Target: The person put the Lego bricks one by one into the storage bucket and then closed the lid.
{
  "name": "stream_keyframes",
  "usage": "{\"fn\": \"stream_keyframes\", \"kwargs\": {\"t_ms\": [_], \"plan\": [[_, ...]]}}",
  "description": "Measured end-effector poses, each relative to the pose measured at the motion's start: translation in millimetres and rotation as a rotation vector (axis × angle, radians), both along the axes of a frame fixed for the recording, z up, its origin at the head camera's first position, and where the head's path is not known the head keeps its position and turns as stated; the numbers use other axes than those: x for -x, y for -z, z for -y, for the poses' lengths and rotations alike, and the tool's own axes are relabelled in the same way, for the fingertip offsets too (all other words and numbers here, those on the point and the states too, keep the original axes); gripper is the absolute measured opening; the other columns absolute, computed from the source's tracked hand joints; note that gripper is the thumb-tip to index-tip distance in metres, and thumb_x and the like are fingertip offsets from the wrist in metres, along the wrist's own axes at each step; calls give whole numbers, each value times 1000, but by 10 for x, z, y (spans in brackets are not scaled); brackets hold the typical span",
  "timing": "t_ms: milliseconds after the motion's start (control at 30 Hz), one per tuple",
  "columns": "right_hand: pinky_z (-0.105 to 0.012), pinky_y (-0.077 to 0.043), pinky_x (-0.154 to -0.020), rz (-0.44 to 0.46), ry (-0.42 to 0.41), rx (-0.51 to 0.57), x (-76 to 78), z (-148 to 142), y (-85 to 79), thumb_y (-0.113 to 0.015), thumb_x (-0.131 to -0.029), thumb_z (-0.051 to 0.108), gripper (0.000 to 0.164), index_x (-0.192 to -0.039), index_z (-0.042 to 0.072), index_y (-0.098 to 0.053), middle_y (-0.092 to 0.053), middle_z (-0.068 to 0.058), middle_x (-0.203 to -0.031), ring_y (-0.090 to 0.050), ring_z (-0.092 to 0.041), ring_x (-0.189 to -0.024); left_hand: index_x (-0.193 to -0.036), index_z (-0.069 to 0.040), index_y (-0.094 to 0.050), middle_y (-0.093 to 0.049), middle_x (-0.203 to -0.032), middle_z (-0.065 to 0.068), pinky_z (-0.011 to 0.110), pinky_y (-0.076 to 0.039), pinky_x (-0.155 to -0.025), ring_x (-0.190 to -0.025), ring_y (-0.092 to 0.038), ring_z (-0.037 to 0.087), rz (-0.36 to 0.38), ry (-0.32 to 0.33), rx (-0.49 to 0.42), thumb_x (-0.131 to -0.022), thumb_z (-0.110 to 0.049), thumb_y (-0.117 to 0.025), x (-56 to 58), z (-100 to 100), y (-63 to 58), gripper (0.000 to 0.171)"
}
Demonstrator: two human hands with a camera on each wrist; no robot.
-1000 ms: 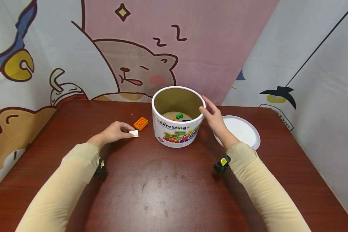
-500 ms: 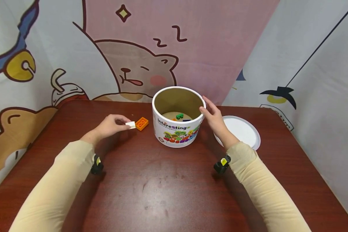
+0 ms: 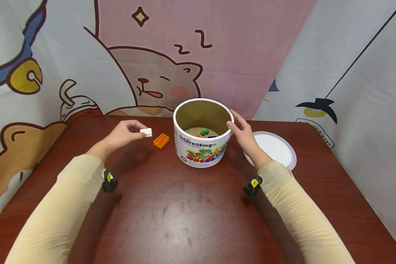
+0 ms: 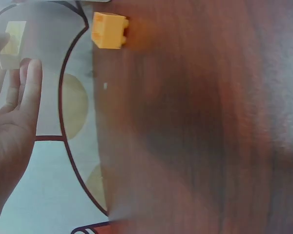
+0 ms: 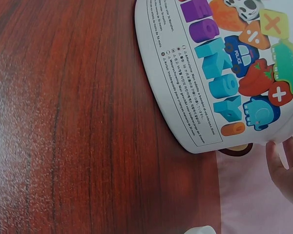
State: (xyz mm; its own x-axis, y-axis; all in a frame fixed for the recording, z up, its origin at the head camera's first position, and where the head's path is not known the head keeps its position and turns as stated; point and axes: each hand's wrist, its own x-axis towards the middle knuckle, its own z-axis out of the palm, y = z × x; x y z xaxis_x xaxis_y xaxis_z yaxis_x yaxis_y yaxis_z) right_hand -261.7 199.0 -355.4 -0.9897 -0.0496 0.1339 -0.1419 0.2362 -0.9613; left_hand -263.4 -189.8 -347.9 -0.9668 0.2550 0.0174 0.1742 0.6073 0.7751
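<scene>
My left hand (image 3: 123,134) pinches a small white toy block (image 3: 146,132) between thumb and fingertips, raised over the table. In the left wrist view the white block (image 4: 12,45) shows at the upper left, above the hand's spread fingers. Just right of that hand, an orange toy brick (image 3: 161,140) lies on the table, apart from the fingers. A white printed bucket (image 3: 199,156) stands upright and open at the top. My right hand (image 3: 245,136) rests against its right rim, fingers fairly straight and spread. Inside the bucket lie a green toy piece (image 3: 204,132) and partly hidden orange and dark blue bits.
A round white lid (image 3: 277,150) lies flat to the right of the bucket, partly behind the right forearm. The brown wooden table (image 3: 178,212) ends at a cartoon-printed curtain (image 3: 237,55) along its back edge.
My left hand has lifted the white block from beside the orange brick, moving up and to the left in the head view. The right hand and bucket stay in place.
</scene>
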Motion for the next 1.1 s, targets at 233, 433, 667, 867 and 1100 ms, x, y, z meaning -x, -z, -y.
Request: {"fn": "stream_keyframes", "kwargs": {"t_ms": [233,433,667,867,1100], "plan": [[-30,-38,-104,4,3,-9,10,-11,4,-50,-97,18,52,-146,15,-34,-42,-16,-144,-44,-17,-122,-107,-1,-64,-62,-93,7,22,-46,-68,-81,-53,16,-7,-26,-23,-85,-16,-64,13,-64,-184,27],[-31,-38,-104,-5,-4,-4,14,-17,14,-51,-96,17,52,-145,14,-34,-42,-15,-144,-43,-20,-125,-105,-1,-64,-64,-89,4,22,-47,-68,-81,-57,18,-16,-24,-66,-85,-14,-64,25,-143,-303,24],[-29,-37,-105,-17,-15,-16,11,-20,12,-50,-97,18,53,-146,15,-32,-41,-16,-145,-43,-18,-125,-105,-3,-63,-64,-87,0,23,-47,-71,-82,-58,17,-15,-2,-90,-86,-19,-64,50,-246,-439,25],[-38,-32,-110,-10,-19,13,22,-22,10,-50,-97,16,53,-146,13,-32,-40,-16,-146,-41,-22,-128,-105,-2,-64,-64,-85,-1,21,-48,-70,-77,-59,13,-32,30,-124,-85,-16,-64,78,-391,-549,24],[-39,-32,-110,-1,-17,13,16,-18,12,-50,-97,18,53,-146,14,-32,-40,-15,-145,-41,-22,-128,-104,0,-65,-64,-84,1,20,-48,-69,-77,-59,15,-60,99,-177,-84,-12,-65,133,-647,-631,24]]}}
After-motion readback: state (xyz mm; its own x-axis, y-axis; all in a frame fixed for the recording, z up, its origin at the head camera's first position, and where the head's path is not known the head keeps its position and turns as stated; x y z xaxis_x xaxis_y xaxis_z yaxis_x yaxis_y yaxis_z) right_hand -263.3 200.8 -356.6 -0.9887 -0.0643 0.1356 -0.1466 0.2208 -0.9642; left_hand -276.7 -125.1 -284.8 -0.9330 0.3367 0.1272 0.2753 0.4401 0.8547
